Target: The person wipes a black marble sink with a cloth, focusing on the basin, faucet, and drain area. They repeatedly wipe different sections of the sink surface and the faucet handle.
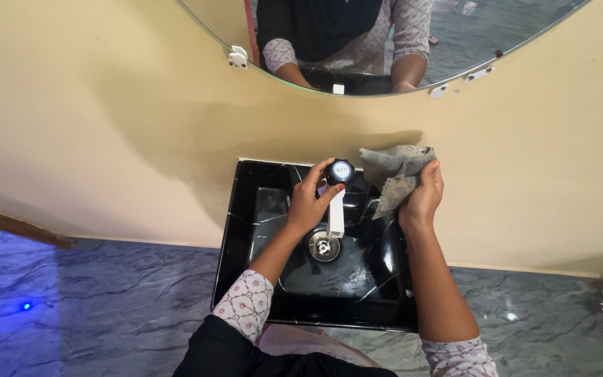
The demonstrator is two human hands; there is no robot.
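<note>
My left hand reaches over a black marble-look wash basin and grips the round black knob on top of the tap, whose white spout points down at the metal drain. My right hand is closed around a crumpled grey cloth, held above the basin's far right corner, beside the tap.
The basin is mounted on a cream wall. A round mirror hangs above it on white clips and reflects my arms. Grey marbled floor lies below, with a small blue light spot at the left.
</note>
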